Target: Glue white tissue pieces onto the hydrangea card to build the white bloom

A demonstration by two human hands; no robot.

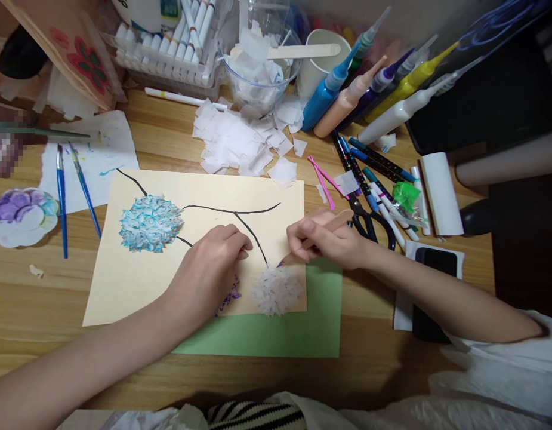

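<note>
The right hand [323, 239] is gripping a wooden stick [342, 220], and its tip is pointing at the upper edge of the white tissue flower [276, 291] on the cream sheet [123, 280], which is lying on the bench [34, 310]. The left hand [210, 269] is resting on the sheet and partly covering a purple flower [231, 297]. I cannot tell whether its grip is holding anything.

Far edge: blocked by marker tray [168, 57], paper scraps [235, 140], paint bottles [347, 101].
Centre: cream sheet [204, 191] covers it.
Near-left corner: desk [34, 322] bare.
</note>
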